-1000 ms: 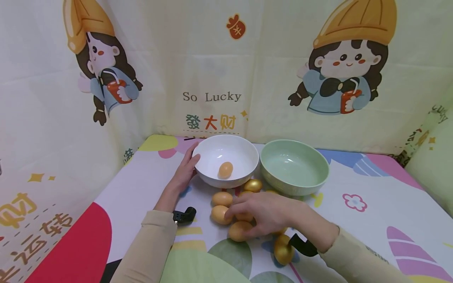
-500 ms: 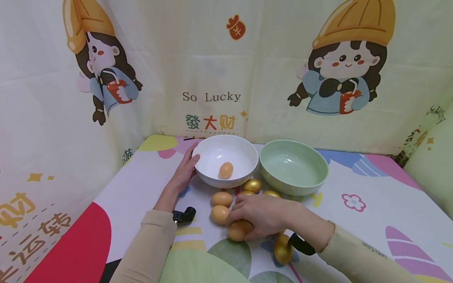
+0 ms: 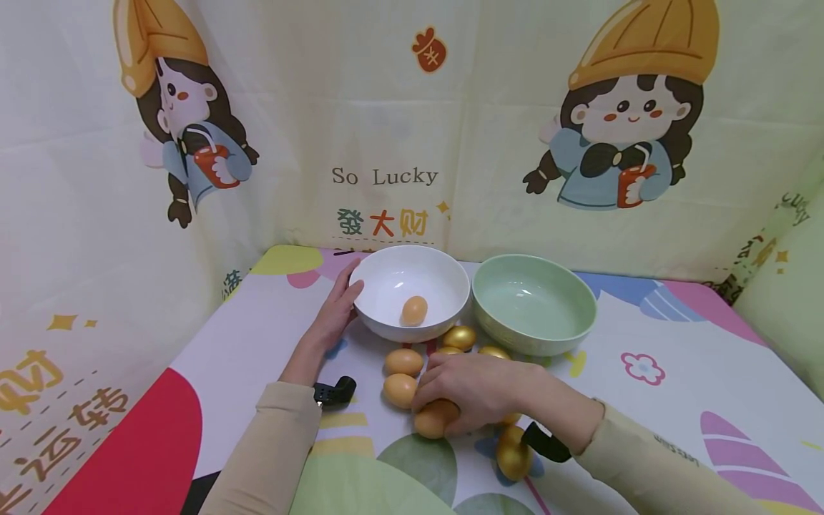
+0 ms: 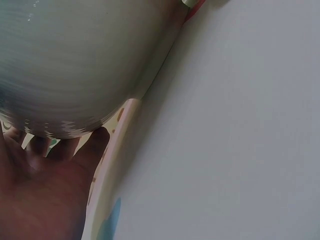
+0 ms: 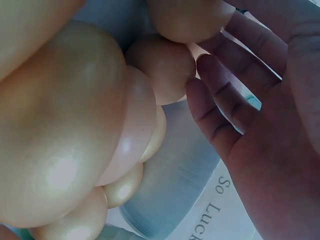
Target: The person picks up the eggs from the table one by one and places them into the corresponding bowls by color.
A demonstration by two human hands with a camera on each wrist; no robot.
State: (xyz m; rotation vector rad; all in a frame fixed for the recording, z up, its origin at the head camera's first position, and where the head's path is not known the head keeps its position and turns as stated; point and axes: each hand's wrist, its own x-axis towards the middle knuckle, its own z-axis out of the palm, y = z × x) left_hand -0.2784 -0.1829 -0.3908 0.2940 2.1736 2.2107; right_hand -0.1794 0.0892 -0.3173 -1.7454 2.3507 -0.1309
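Note:
In the head view my left hand [image 3: 335, 311] holds the outer left side of a white bowl [image 3: 373, 286], its thumb near the rim. The left wrist view shows the fingers bent against the bowl's outer wall [image 4: 75, 65]. One brown egg [image 3: 415, 310] lies inside. My right hand [image 3: 473, 390] pinches another brown egg [image 3: 433, 420] between thumb and fingers, low over the table. Two brown eggs, one farther back [image 3: 403, 362] and one nearer [image 3: 400, 391], lie just left of it. Gold eggs [image 3: 460, 337] lie around this hand, some partly hidden beneath it.
Right of the white bowl stands a pale green bowl [image 3: 534, 300], with no egg showing inside. A gold egg [image 3: 513, 454] lies close under the right wrist's black camera [image 3: 547, 443]. A printed curtain [image 3: 502, 143] hangs behind the patterned table [image 3: 644, 415].
My right hand has drawn slightly back and its fingers have come in around the near brown egg. The egg in the white bowl has shifted slightly right. My left hand stays put.

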